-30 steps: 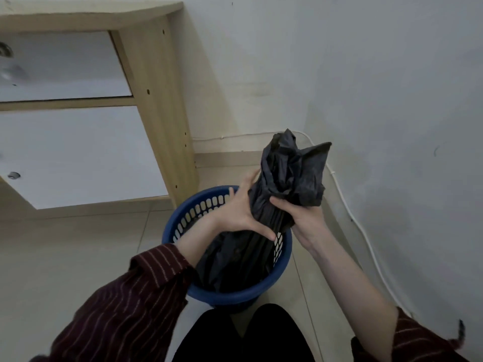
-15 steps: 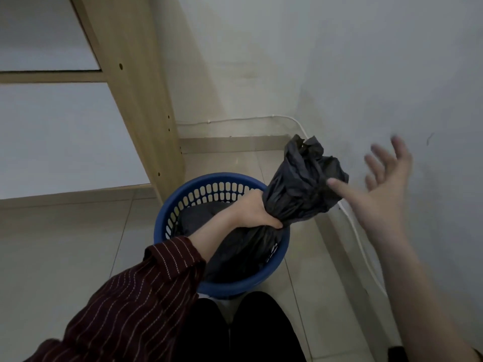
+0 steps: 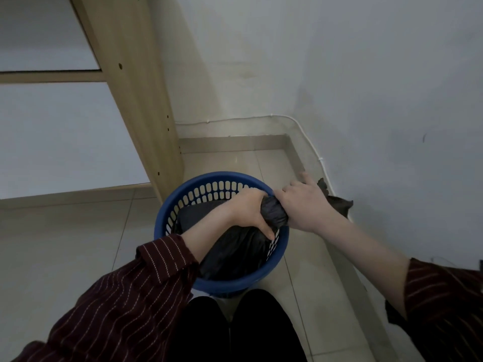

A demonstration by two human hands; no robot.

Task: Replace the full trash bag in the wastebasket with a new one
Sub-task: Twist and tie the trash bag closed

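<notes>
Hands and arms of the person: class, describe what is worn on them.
The left hand and right hand are bare, with no gloves or rings showing. The left sleeve and right sleeve are dark maroon with thin pale stripes, ending above the wrists.

sleeves (image 3: pixel 125 304): dark red, thin white stripes | trousers (image 3: pixel 235 333): black

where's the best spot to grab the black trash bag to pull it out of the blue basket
Take the black trash bag by its gathered neck, from above. There the plastic is bunched into a narrow rope over the blue wastebasket rim, where the left hand and right hand grip it; the bulk below is wide and slack.
</notes>
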